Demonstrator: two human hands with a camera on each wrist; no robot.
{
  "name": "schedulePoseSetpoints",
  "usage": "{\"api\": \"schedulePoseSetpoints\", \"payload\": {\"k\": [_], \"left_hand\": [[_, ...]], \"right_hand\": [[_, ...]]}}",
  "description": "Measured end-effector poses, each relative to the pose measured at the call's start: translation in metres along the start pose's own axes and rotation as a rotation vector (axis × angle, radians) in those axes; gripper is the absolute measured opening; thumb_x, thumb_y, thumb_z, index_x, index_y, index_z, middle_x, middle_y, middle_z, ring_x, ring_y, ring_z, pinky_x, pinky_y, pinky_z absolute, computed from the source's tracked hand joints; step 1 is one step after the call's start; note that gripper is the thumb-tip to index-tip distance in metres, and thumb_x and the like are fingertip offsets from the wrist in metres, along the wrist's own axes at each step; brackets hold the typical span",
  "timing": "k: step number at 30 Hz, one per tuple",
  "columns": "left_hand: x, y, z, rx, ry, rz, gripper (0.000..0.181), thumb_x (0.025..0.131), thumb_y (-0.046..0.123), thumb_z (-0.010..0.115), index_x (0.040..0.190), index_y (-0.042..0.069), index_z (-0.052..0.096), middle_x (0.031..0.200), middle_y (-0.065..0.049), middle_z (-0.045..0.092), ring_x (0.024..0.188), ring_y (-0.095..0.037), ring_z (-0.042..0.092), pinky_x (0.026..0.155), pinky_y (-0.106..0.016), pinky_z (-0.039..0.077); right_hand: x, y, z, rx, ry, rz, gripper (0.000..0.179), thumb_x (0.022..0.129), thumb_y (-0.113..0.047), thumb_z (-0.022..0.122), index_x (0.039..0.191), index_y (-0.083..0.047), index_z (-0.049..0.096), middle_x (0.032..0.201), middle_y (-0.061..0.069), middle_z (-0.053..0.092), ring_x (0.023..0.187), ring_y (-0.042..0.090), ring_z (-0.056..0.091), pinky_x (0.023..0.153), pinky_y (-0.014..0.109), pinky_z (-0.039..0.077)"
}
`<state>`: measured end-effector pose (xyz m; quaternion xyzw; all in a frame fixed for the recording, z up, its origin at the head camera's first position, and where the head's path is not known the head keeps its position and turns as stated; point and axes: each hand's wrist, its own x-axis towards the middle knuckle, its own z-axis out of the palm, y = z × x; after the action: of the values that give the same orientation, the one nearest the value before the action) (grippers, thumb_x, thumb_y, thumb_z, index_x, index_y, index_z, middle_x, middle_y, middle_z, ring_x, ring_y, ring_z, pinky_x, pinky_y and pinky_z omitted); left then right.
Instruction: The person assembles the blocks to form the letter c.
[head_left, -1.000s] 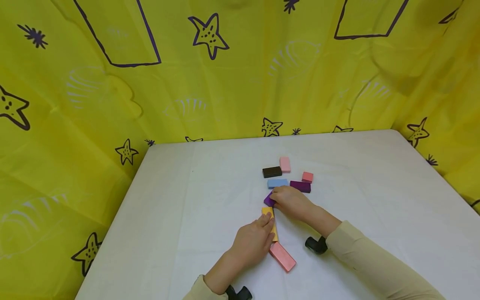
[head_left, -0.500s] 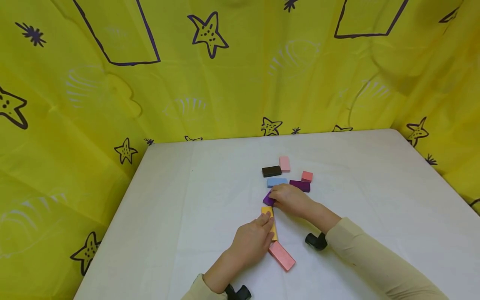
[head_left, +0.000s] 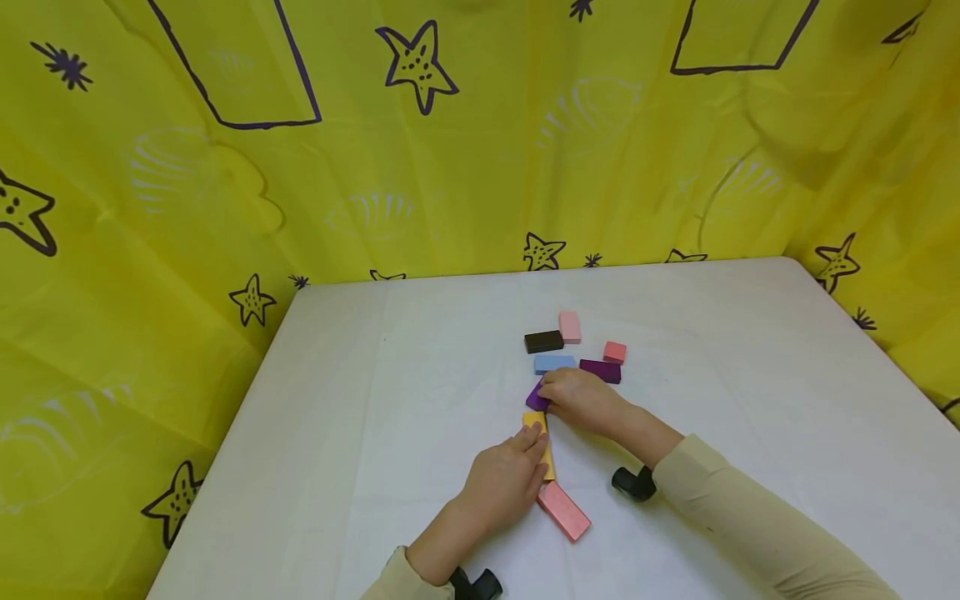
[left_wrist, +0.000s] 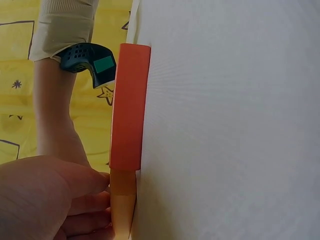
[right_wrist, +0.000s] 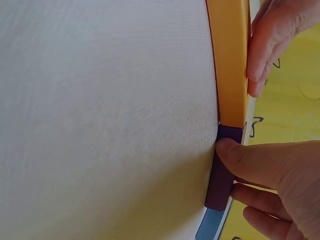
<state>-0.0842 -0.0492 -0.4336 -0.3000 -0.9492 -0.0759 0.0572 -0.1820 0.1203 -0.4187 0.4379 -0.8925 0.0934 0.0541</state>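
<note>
My left hand (head_left: 504, 482) rests straight fingers on top of a long yellow block (head_left: 533, 418), which lies flat on the white table. Just beyond its far end, my right hand (head_left: 587, 402) pinches a purple block (head_left: 536, 399); in the right wrist view the thumb presses the side of this purple block (right_wrist: 220, 172) and the fingers lie at its top edge. That block's end meets the yellow block (right_wrist: 229, 60), and a light blue block (right_wrist: 212, 222) follows at its other end. A salmon-pink block (head_left: 565, 512) angles off the yellow one's near end.
Behind the hands lie a dark purple block (head_left: 601, 372), a small red block (head_left: 615, 352), a dark brown block (head_left: 543, 342) and a light pink block (head_left: 570, 327). A yellow curtain (head_left: 480, 167) with drawn starfish hangs along the table's back and sides.
</note>
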Motion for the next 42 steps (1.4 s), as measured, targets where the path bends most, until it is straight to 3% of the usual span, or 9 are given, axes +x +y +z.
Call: {"api": "schedulePoseSetpoints", "payload": {"k": [7, 13, 22, 26, 33, 42], "left_hand": [[0.0, 0.0, 0.001, 0.01, 0.005, 0.004, 0.038, 0.09, 0.026, 0.057, 0.122, 0.006, 0.06, 0.127, -0.007, 0.055, 0.112, -0.016, 0.054, 0.085, -0.029, 0.047], [0.005, 0.0, -0.001, 0.095, 0.025, 0.034, 0.036, 0.088, 0.027, 0.059, 0.118, 0.007, 0.063, 0.122, -0.006, 0.058, 0.106, -0.017, 0.058, 0.081, -0.029, 0.049], [0.013, 0.004, -0.008, 0.155, -0.027, 0.026, 0.033, 0.089, 0.03, 0.058, 0.113, 0.008, 0.066, 0.117, -0.003, 0.061, 0.103, -0.012, 0.058, 0.068, -0.025, 0.05], [0.013, 0.006, -0.01, 0.131, -0.043, 0.0, 0.034, 0.089, 0.03, 0.058, 0.113, 0.007, 0.065, 0.118, -0.004, 0.061, 0.106, -0.013, 0.057, 0.067, -0.027, 0.051], [0.012, 0.008, -0.009, 0.081, -0.064, -0.052, 0.038, 0.09, 0.032, 0.056, 0.118, 0.006, 0.063, 0.123, -0.004, 0.058, 0.113, -0.014, 0.053, 0.073, -0.029, 0.051], [0.009, 0.011, -0.008, 0.058, -0.06, -0.059, 0.041, 0.09, 0.033, 0.056, 0.12, 0.006, 0.061, 0.126, -0.006, 0.056, 0.114, -0.017, 0.053, 0.078, -0.031, 0.05]], "right_hand": [[-0.001, -0.001, 0.0, -0.001, -0.003, 0.004, 0.014, 0.077, -0.011, 0.074, 0.089, -0.004, 0.071, 0.092, 0.009, 0.066, 0.085, 0.023, 0.061, 0.078, 0.032, 0.051], [-0.001, 0.0, 0.0, 0.018, 0.021, -0.001, 0.014, 0.077, -0.007, 0.073, 0.089, -0.003, 0.07, 0.092, 0.009, 0.065, 0.085, 0.023, 0.06, 0.078, 0.032, 0.051], [-0.004, 0.002, -0.005, 0.1, 0.009, 0.045, 0.017, 0.077, 0.001, 0.071, 0.094, 0.0, 0.07, 0.096, 0.01, 0.064, 0.091, 0.025, 0.059, 0.081, 0.035, 0.05], [-0.007, 0.006, -0.008, 0.115, 0.022, 0.071, 0.021, 0.078, 0.002, 0.069, 0.099, 0.002, 0.068, 0.099, 0.012, 0.064, 0.095, 0.028, 0.059, 0.084, 0.038, 0.048], [-0.014, 0.015, -0.01, 0.121, 0.126, 0.073, 0.021, 0.076, 0.006, 0.068, 0.097, 0.003, 0.068, 0.095, 0.012, 0.064, 0.091, 0.028, 0.06, 0.083, 0.039, 0.048], [-0.026, 0.028, -0.017, 0.197, 0.14, 0.252, 0.02, 0.077, 0.005, 0.069, 0.097, 0.004, 0.068, 0.095, 0.013, 0.064, 0.091, 0.029, 0.061, 0.081, 0.042, 0.049]]}}
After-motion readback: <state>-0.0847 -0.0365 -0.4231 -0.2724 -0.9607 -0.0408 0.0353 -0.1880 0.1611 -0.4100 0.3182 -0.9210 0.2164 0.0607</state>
